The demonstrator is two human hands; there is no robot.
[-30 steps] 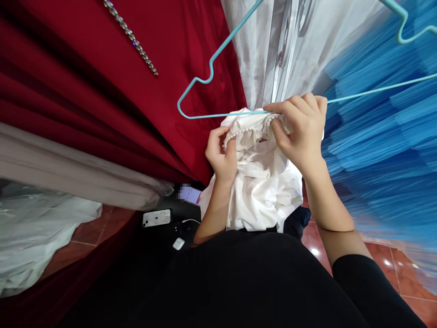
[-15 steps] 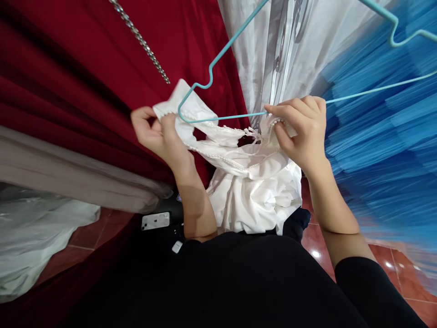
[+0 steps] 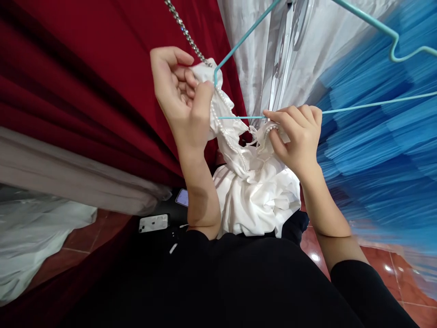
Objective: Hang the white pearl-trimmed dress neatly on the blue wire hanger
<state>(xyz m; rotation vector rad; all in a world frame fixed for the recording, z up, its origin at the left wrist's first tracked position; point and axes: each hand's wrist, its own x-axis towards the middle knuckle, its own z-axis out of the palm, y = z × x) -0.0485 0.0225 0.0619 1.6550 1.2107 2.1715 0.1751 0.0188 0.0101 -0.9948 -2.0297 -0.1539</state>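
Observation:
A white dress (image 3: 259, 200) with pearl trim along its neckline hangs bunched between my hands, its lower folds near my lap. My left hand (image 3: 187, 95) pinches one shoulder of the dress at the end of a turquoise wire hanger (image 3: 251, 32). That corner of the hanger is partly covered by the white cloth. My right hand (image 3: 297, 132) is closed around the hanger's bottom bar and the pearl-edged cloth of the other side. Thin white ties dangle in the neckline between both hands.
A beaded silver chain (image 3: 187, 34) hangs before a dark red curtain (image 3: 102, 68) at left. Blue tulle (image 3: 368, 150) fills the right, white drapes (image 3: 246, 59) the back. Low at left lie a white phone (image 3: 153, 223) and another phone (image 3: 182, 197) on a black surface.
My left hand has moved up and right, drawing the dress shoulder over the hanger's end, which was bare in front of the cloth before. My right hand stays nearly in place.

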